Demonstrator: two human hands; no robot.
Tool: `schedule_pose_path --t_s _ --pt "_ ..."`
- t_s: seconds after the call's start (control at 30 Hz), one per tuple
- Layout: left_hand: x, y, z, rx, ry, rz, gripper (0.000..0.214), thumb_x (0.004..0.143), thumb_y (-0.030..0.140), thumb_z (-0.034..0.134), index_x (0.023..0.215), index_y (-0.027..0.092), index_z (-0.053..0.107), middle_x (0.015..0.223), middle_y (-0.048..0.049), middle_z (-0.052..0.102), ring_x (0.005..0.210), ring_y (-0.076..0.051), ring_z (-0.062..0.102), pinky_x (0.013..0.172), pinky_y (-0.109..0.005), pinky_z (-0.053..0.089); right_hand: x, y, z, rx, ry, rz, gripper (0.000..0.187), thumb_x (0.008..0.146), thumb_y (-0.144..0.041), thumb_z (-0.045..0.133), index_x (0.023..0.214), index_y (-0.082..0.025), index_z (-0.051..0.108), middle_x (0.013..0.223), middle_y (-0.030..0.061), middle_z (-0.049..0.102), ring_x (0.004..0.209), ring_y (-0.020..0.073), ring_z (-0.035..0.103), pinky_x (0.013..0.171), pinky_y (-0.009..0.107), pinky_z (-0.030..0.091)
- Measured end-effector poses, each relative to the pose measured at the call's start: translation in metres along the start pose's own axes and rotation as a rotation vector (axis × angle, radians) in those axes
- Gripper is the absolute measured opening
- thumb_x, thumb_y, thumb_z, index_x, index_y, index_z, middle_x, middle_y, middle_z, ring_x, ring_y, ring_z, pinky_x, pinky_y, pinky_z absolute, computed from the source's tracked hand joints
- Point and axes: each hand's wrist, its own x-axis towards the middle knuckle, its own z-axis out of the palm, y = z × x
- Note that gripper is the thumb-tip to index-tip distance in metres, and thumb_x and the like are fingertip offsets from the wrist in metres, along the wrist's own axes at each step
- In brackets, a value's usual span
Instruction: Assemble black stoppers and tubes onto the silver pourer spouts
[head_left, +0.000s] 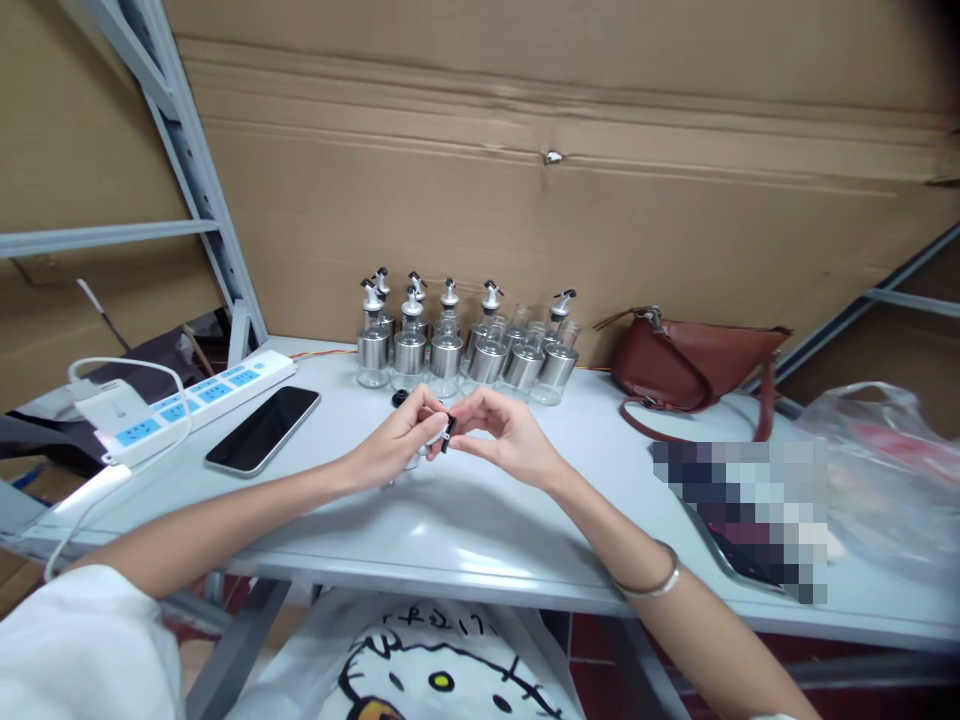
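Observation:
My left hand [401,442] pinches a small pourer top with a black flap [448,433] and a pale body mostly hidden by my fingers. From the other side, my right hand [510,432] has its thumb and fingertips at the same black flap. A black round piece [400,398] shows just behind my left hand; whether it belongs to the held top I cannot tell. Beyond both hands stand several glass oil bottles with steel bands [447,355]. Some carry pourer tops [491,296], while others, such as the front right bottle [556,368], have bare necks.
To the left lie a black-screened phone [264,430] and a white power strip [217,400] with a plugged-in charger [112,412] and cable. A brown handbag [694,365], a blurred-out flat item [742,510] and a clear plastic bag [892,480] occupy the right. Cardboard [525,200] walls the back.

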Motion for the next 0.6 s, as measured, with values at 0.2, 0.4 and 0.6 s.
schedule_pose_path --t_s 0.2,0.4,0.6 --pt "0.004 0.001 -0.004 -0.06 -0.031 -0.004 0.027 0.087 0.044 0.049 0.093 0.022 0.035 0.068 0.0053 0.052 0.062 -0.01 0.05 0.062 -0.026 0.038 0.003 -0.004 -0.004 0.059 0.013 -0.052 0.024 0.067 -0.021 0.076 0.085 -0.017 0.062 0.08 0.0024 0.066 0.071 0.0132 0.066 0.073 0.031 0.055" --pt "-0.003 -0.003 -0.005 -0.132 -0.048 0.019 0.027 0.084 0.037 0.054 0.096 0.023 0.033 0.073 0.0061 0.048 0.061 -0.008 0.049 0.062 -0.025 0.037 0.001 0.003 0.001 0.204 0.038 0.019 0.025 0.064 -0.023 0.079 0.084 -0.019 0.064 0.077 0.0017 0.069 0.068 0.0134 0.067 0.068 0.029 0.057" --pt "-0.005 0.0 -0.005 -0.146 -0.074 -0.011 0.026 0.085 0.035 0.052 0.098 0.022 0.035 0.068 0.0066 0.05 0.059 -0.008 0.048 0.062 -0.025 0.037 0.0 0.005 0.006 0.246 0.095 0.053 0.025 0.055 -0.019 0.084 0.071 -0.018 0.064 0.075 -0.0003 0.068 0.068 0.0119 0.066 0.067 0.025 0.057"
